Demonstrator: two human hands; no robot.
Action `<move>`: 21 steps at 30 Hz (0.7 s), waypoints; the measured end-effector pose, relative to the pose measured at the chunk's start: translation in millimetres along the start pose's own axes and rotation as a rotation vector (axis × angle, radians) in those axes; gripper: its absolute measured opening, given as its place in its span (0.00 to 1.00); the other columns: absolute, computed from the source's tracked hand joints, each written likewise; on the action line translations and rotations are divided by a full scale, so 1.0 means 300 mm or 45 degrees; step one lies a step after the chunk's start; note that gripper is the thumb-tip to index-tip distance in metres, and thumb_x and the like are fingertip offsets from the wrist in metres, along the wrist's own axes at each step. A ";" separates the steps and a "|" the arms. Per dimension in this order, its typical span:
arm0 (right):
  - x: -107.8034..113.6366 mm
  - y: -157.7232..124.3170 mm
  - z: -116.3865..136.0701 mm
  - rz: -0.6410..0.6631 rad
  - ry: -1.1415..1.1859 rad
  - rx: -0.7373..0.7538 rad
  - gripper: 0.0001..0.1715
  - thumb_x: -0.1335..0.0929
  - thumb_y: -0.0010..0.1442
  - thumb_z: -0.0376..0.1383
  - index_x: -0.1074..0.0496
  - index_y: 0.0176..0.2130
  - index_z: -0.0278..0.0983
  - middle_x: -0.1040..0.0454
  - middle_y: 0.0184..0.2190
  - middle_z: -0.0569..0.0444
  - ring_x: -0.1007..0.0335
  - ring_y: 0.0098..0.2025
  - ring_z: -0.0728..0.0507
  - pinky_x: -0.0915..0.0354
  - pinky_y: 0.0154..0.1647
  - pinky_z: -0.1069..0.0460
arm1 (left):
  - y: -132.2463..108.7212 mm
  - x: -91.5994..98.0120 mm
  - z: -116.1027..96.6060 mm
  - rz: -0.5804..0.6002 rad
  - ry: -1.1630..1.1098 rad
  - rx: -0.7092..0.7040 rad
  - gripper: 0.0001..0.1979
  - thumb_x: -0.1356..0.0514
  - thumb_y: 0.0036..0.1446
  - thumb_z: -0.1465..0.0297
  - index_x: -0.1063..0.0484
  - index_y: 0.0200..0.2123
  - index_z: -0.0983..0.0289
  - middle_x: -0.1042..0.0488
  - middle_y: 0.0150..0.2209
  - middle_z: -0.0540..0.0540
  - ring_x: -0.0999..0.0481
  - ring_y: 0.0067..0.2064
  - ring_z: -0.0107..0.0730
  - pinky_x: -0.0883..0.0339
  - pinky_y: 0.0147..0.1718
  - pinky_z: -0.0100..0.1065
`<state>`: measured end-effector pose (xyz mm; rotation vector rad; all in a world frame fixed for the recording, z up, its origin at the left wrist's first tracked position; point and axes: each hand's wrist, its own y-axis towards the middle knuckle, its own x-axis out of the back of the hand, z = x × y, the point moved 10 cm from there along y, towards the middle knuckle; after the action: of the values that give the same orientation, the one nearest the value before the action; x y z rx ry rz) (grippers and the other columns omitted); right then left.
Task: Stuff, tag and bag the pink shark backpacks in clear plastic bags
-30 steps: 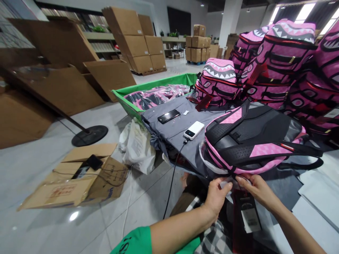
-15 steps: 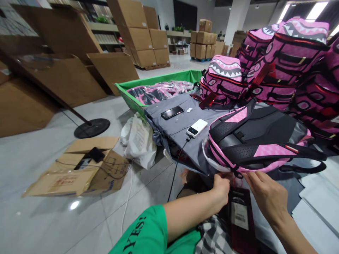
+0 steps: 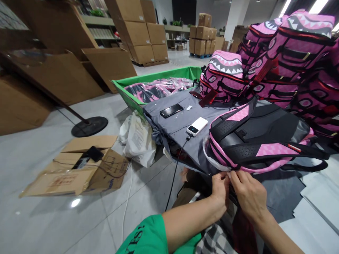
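A pink and black backpack point(image 3: 262, 141) lies on its front on the grey-covered table point(image 3: 180, 127), straps up. My left hand point(image 3: 220, 187) and my right hand point(image 3: 247, 190) meet at its near bottom edge, fingers pinched together on something small there that I cannot make out. A dark red hang tag point(image 3: 242, 231) dangles below my right hand, mostly hidden by it.
A black phone point(image 3: 171, 110) and a white power bank point(image 3: 197, 126) with a cable lie on the table. Pink shark-mouth backpacks point(image 3: 280, 60) are piled behind. A green bin point(image 3: 127, 92) holds bagged ones. An opened cardboard box point(image 3: 76, 169), a white bag point(image 3: 137, 141) and a stand base point(image 3: 89, 126) sit on the floor.
My hands have drawn together at the backpack's bottom edge. The right hand now covers the hang tag that showed plainly before. The view shifted slightly.
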<state>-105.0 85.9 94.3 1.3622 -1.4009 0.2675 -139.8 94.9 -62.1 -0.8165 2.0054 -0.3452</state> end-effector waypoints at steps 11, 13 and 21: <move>0.010 -0.087 0.010 -0.050 0.143 -0.080 0.12 0.37 0.70 0.30 0.24 0.42 0.32 0.22 0.42 0.48 0.35 0.40 0.42 0.42 0.38 0.47 | -0.009 -0.036 -0.055 0.223 0.101 -0.070 0.17 0.29 0.38 0.60 0.23 0.27 0.67 0.25 0.29 0.54 0.30 0.34 0.32 0.37 0.41 0.33; 0.009 -0.089 0.010 -0.046 0.150 -0.057 0.12 0.38 0.70 0.30 0.25 0.42 0.31 0.22 0.43 0.47 0.36 0.40 0.41 0.44 0.37 0.47 | -0.019 -0.044 -0.056 0.291 0.099 -0.060 0.19 0.29 0.42 0.56 0.24 0.28 0.67 0.25 0.29 0.54 0.31 0.34 0.30 0.38 0.39 0.32; 0.031 -0.081 0.010 -0.075 0.210 -0.016 0.12 0.39 0.71 0.29 0.26 0.40 0.32 0.22 0.41 0.49 0.35 0.38 0.43 0.44 0.37 0.47 | -0.002 -0.030 -0.067 0.166 0.200 -0.068 0.14 0.30 0.36 0.64 0.25 0.22 0.69 0.27 0.24 0.54 0.34 0.29 0.27 0.39 0.33 0.30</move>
<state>-84.3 70.9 88.3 1.3383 -1.2217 0.3242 -153.0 99.0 -45.0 -0.7058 2.2103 -0.2894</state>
